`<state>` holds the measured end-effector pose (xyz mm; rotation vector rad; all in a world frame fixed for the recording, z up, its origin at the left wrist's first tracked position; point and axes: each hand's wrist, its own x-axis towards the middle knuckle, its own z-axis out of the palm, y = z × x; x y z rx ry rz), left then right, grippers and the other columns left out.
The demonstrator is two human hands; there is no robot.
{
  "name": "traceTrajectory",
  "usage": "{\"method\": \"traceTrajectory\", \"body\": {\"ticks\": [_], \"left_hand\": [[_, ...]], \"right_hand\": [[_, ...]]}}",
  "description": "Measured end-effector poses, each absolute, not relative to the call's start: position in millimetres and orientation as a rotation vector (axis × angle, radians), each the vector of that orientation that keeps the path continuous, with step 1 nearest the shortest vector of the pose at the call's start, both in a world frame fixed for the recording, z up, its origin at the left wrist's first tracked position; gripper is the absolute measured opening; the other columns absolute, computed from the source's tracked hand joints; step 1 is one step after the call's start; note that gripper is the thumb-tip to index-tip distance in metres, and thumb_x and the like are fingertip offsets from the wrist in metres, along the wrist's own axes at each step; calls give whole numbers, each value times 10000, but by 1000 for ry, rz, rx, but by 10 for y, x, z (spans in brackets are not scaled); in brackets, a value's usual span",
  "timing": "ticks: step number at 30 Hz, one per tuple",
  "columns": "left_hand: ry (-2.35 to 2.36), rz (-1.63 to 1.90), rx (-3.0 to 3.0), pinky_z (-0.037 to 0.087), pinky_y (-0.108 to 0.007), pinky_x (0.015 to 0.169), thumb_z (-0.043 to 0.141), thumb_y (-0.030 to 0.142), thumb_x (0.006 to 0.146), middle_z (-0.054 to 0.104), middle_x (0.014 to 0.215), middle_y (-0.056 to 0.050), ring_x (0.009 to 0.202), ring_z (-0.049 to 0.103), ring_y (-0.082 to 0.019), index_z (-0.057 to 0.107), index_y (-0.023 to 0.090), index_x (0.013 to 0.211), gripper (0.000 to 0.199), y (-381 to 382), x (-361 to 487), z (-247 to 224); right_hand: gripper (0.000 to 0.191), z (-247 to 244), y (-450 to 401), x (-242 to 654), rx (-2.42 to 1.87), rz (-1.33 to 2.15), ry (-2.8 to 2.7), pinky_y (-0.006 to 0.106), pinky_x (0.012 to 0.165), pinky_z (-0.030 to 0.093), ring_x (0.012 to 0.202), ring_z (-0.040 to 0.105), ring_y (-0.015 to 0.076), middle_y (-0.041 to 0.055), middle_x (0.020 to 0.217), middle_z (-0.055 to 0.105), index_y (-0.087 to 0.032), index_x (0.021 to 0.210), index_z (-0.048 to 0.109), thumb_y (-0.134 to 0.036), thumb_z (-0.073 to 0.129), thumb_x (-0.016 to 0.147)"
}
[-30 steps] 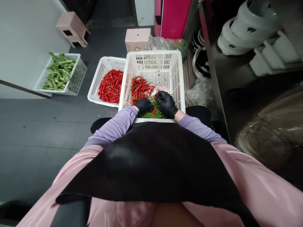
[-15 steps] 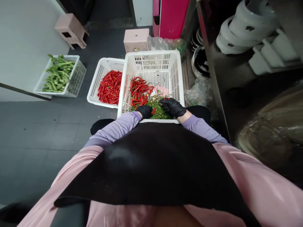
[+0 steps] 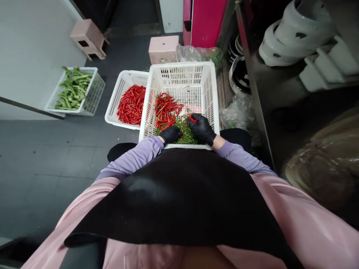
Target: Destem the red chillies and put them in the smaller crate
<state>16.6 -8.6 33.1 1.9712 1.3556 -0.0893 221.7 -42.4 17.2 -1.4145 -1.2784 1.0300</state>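
Note:
In the large white basket [image 3: 212, 93] before me lie red chili peppers [image 3: 165, 108] on the left and a heap of green chili stems [image 3: 186, 135] at the near side. My right hand [image 3: 202, 129], in a black glove, is closed on a red chili pepper [image 3: 193, 119] that shows between the fingers. Low over the stems, my black-gloved left hand [image 3: 171, 134] has its fingers pressed together. A speck of red shows by its fingertips, but what they pinch is too small to make out.
A second white basket [image 3: 111, 108] holding red chilies stands against the large one's left side. Farther left is a basket of green vegetables [image 3: 73, 89]. Pink stools [image 3: 164, 48] stand behind. A metal shelf [image 3: 262, 97] with pots runs along the right.
My right hand has turned and drawn slightly left, and the red chili in it now shows more. My left hand has shifted a little, its fingertips lower in the stems.

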Motion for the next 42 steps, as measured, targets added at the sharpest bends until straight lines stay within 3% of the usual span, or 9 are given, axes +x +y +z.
{"method": "traceTrajectory", "body": {"ticks": [4, 11, 17, 20, 27, 31, 35, 38, 42], "left_hand": [[1613, -110, 2149, 571, -376, 1069, 797, 314, 947, 812, 1348, -165, 1254, 753, -321, 808, 196, 1393, 462, 185, 89, 368], [1590, -527, 2178, 566, -347, 1035, 732, 342, 991, 845, 1312, -162, 1283, 774, -338, 859, 195, 1271, 341, 482, 264, 304], [1663, 58, 1955, 565, -378, 931, 728, 318, 1002, 768, 928, -98, 997, 742, -296, 783, 194, 984, 137, 643, 281, 445], [1463, 305, 1779, 548, -359, 865, 710, 270, 997, 624, 764, -21, 831, 637, -218, 670, 201, 825, 189, 683, 430, 530], [1380, 689, 1445, 494, -277, 754, 747, 254, 985, 481, 703, 43, 755, 525, -140, 511, 218, 768, 323, 586, 738, 461], [1312, 661, 1261, 420, -260, 580, 795, 408, 1008, 454, 589, 43, 588, 471, -117, 517, 220, 731, 436, 598, 733, 419], [1256, 712, 1085, 340, -242, 469, 635, 457, 1084, 400, 492, 37, 444, 374, -102, 521, 222, 680, 481, 718, 763, 356], [1401, 841, 1125, 412, -242, 509, 625, 390, 1050, 458, 541, 45, 468, 399, -109, 532, 227, 708, 390, 874, 746, 273], [1666, 462, 1622, 590, -305, 785, 770, 276, 919, 655, 666, -15, 778, 702, -209, 640, 213, 730, 238, 1082, 586, 113]], "right_hand": [[332, 295, -86, 2477, -1251, 1392, -850, 298, 587, 486, 651, 545, 181, -5, 657, 564, -263, 774, 584, -475, 711, 994], [148, 266, 291, 2501, -1185, 1748, -525, 223, 504, 443, 538, 519, 115, -38, 613, 579, -213, 815, 656, -239, 783, 886], [428, 185, 209, 2414, -1246, 1641, -927, 261, 529, 347, 538, 393, 97, -67, 554, 487, -236, 625, 541, -330, 893, 849], [400, 207, 166, 2379, -1205, 1662, -1165, 283, 578, 348, 586, 410, 113, -60, 571, 520, -228, 620, 605, -383, 924, 805], [615, 277, 178, 2399, -1111, 1724, -1255, 311, 599, 356, 568, 413, 134, -41, 537, 484, -249, 573, 537, -594, 874, 955], [557, 308, 241, 2394, -1129, 1718, -1210, 300, 607, 345, 584, 404, 122, -61, 563, 507, -239, 633, 576, -554, 979, 853], [418, 284, 280, 2332, -1110, 1584, -1212, 315, 718, 438, 699, 508, 154, -44, 675, 594, -234, 707, 635, -471, 956, 831], [373, 217, 264, 2272, -1249, 1385, -1243, 327, 760, 460, 770, 546, 184, -39, 694, 594, -238, 705, 610, -374, 949, 778], [459, 149, 286, 2355, -1285, 1324, -1078, 299, 656, 414, 654, 446, 148, -63, 611, 475, -259, 666, 508, -394, 909, 845]]}}
